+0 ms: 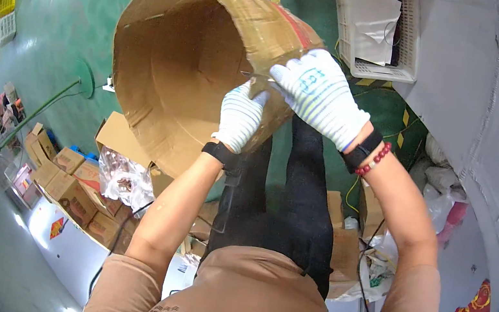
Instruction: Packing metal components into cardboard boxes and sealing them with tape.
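A large cardboard box point(177, 79), its walls bowed into a rounded shape, is tilted so that its open mouth faces left and toward me. Bare brown cardboard shows inside, and a red stripe with shiny tape runs along its outer right side. My left hand point(240, 117), in a white striped glove, is closed on the near right part of the rim. Just right of it, my right hand point(323, 97), gloved alike, grips the box's taped edge with bent fingers. The fingertips of both hands nearly meet at a torn-looking bit of the edge.
A white plastic crate point(405, 56) with papers stands at the far right. Several cardboard boxes point(70, 196) and a clear plastic bag point(124, 178) lie at the lower left. A green pole point(40, 116) stands on the left. More plastic bags point(444, 180) and cables are on the right.
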A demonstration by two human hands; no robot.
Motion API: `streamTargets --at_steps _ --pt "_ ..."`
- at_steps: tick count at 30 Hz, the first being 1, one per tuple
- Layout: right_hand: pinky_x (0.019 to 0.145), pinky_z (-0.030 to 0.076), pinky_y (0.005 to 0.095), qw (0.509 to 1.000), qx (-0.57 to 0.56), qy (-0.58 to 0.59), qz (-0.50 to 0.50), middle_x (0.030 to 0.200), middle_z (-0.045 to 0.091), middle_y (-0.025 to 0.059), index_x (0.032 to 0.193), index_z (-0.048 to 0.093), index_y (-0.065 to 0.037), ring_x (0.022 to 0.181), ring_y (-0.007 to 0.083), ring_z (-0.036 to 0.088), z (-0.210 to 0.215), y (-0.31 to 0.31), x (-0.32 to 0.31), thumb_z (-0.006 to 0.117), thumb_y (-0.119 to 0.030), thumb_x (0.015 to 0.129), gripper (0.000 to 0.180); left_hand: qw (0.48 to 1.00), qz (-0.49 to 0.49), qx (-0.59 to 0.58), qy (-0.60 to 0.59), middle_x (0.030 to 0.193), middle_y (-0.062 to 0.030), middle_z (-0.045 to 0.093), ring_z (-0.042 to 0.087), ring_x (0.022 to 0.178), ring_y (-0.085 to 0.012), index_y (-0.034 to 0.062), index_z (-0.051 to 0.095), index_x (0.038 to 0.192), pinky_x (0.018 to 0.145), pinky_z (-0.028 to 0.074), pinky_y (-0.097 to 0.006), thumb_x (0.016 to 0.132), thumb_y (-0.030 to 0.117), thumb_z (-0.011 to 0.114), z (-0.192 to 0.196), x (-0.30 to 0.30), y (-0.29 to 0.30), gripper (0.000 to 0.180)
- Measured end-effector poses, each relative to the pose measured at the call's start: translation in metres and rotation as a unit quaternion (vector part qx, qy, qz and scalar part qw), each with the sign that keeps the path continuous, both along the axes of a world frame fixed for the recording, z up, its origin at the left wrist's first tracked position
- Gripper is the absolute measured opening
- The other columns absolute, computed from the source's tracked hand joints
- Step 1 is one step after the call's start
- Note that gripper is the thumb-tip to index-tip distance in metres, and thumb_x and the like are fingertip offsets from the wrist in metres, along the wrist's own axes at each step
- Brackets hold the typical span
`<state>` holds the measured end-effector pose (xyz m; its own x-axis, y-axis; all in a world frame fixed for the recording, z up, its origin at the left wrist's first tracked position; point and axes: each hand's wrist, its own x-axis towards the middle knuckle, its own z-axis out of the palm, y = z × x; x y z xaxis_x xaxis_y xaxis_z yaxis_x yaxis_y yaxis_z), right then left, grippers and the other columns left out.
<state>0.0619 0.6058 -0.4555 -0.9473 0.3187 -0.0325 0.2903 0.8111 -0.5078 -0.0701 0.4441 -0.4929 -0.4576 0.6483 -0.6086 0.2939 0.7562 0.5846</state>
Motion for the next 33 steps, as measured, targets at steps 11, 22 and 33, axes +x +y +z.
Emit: streamTargets --at_steps 11,22,33 --pt "0.075 0.050 0.0372 0.993 0.080 -0.059 0.065 0.076 0.071 0.0063 0.087 0.071 -0.015 0.076 0.0235 0.071 -0.030 0.005 -0.008 0.063 -0.017 0.086 0.008 0.998 -0.057 -0.019 0.026 0.108 -0.0224 0.073 0.068 0.101 -0.0410 0.0049 0.071 0.119 0.090 0.054 -0.045 0.093 0.021 0.065 -0.001 0.017 -0.007 0.032" --pt "0.071 0.052 0.0469 0.973 0.101 -0.206 -0.026 0.074 0.070 0.0145 0.085 0.068 -0.009 0.073 0.0328 0.070 -0.091 0.075 0.106 0.068 -0.011 0.083 0.003 0.993 -0.090 -0.050 0.050 0.109 -0.0201 0.074 0.070 0.102 -0.0389 0.0078 0.072 0.123 0.092 0.054 -0.041 0.092 0.018 0.067 0.001 0.027 -0.021 0.032" --pt "0.079 0.049 0.0406 0.997 -0.045 -0.027 0.057 0.076 0.063 0.0063 0.091 0.063 -0.014 0.079 0.0272 0.064 -0.064 -0.006 0.056 0.069 -0.019 0.083 0.011 0.982 -0.158 0.049 0.088 0.120 -0.0157 0.072 0.070 0.105 -0.0346 0.0153 0.068 0.133 0.091 0.056 -0.041 0.089 0.000 0.062 0.013 0.024 -0.043 0.047"
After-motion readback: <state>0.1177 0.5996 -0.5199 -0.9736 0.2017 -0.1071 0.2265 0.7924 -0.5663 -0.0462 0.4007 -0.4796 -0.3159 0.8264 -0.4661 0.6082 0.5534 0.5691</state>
